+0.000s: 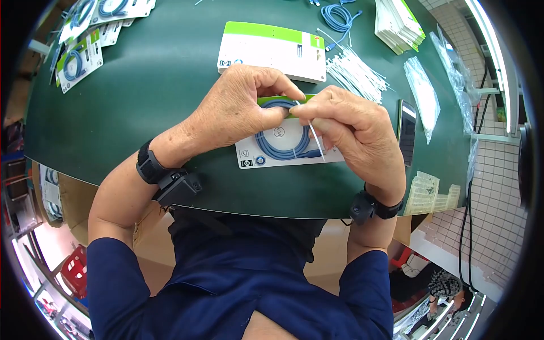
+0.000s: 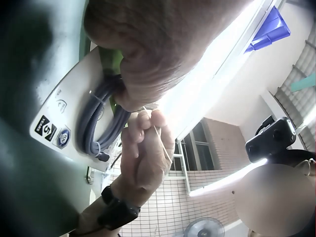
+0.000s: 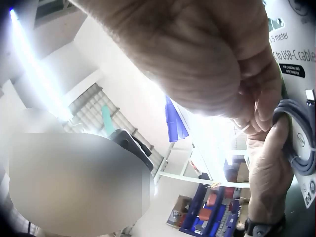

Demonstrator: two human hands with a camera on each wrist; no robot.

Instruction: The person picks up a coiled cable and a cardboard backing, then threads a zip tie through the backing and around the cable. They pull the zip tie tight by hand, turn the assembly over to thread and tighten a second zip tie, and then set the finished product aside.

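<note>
The coiled blue cable (image 1: 283, 156) lies on its white-and-green card (image 1: 246, 152), near the middle of the desk's (image 1: 147, 107) near edge, right in front of me. My left hand (image 1: 226, 107) has thumb and fingers round the top of the coil, and my right hand (image 1: 362, 124) pinches a thin white tie (image 1: 316, 137) whose tail slants down over the card. To do this well, I should press the loops flat and close together so none slips sideways, and draw the tail straight along its own line. Snug is enough, I'd judge: too hard a pull could pinch the cable or buckle the card.

On the card I can read "1.5 meter", "C to USB-C cable" and "FOR CHARGING AND DATA TRANSFER"; by the coil there is a black "5 YEARS" mark. Inside the loops the small round print looks like "60W", though the view is too poor to be sure. I can make out no brand name.

Just beyond my hands sits a stack of cards (image 1: 266, 50), with a heap of white ties (image 1: 357, 73) to its right and loose blue cables (image 1: 337, 20) by the far edge. A phone (image 1: 407, 136) lies towards the right edge; packed cables (image 1: 73, 65) lie by the far left corner.
</note>
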